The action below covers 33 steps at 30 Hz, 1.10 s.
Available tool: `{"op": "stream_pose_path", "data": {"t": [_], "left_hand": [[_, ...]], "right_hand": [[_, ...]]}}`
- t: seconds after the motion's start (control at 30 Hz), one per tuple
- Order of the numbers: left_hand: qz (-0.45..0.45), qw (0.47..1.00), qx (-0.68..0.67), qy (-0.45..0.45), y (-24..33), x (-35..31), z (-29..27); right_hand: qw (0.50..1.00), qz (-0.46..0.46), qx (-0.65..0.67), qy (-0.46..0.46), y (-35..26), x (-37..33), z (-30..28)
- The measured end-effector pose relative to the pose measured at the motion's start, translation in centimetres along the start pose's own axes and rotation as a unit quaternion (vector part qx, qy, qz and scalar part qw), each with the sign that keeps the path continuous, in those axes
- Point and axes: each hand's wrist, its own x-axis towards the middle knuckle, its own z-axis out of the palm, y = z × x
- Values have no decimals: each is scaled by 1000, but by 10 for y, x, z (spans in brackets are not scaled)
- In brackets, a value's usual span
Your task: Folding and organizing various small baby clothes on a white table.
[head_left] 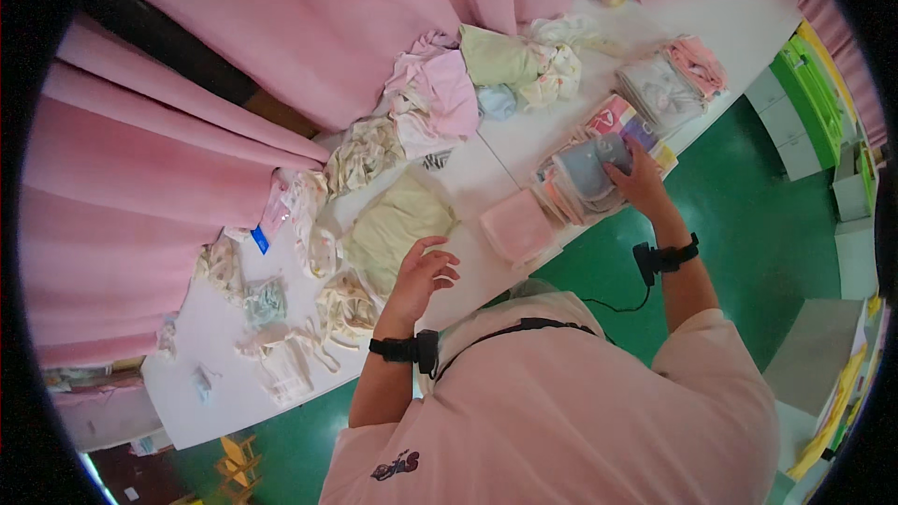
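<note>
My right hand [641, 180] is on a grey-blue folded cloth [587, 166], with thumb and fingers at its right end. That cloth lies on top of a row of folded fabric pieces [554, 194] near the table's front edge. Beside the row, a pink folded cloth [517, 226] rests flat. My left hand [424, 276] hovers with bent, spread fingers and nothing in them. Just beyond it spreads a pale green garment [398, 224], loosely laid out. Whatever is under my right palm is hidden.
Crumpled baby clothes [365, 154] line the table's far side, below pink curtains [374, 28]. Clear-wrapped folded fabric [662, 93] and a coral bundle [697, 65] sit at the right. Small garments [281, 365] lie at the left. A wooden chair [238, 468] stands on the green floor.
</note>
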Motion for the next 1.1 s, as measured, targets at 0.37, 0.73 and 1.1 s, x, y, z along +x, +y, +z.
{"op": "stream_pose_path", "data": {"t": [0.37, 0.73, 1.1], "left_hand": [[-18, 995, -25, 100, -12, 10, 13], [-33, 988, -39, 144, -32, 9, 12], [-37, 993, 17, 115, -28, 30, 15]], "right_hand": [[944, -299, -142, -12, -47, 11, 6], [932, -320, -158, -69, -49, 8, 45], [936, -304, -167, -63, -59, 5, 47]]}}
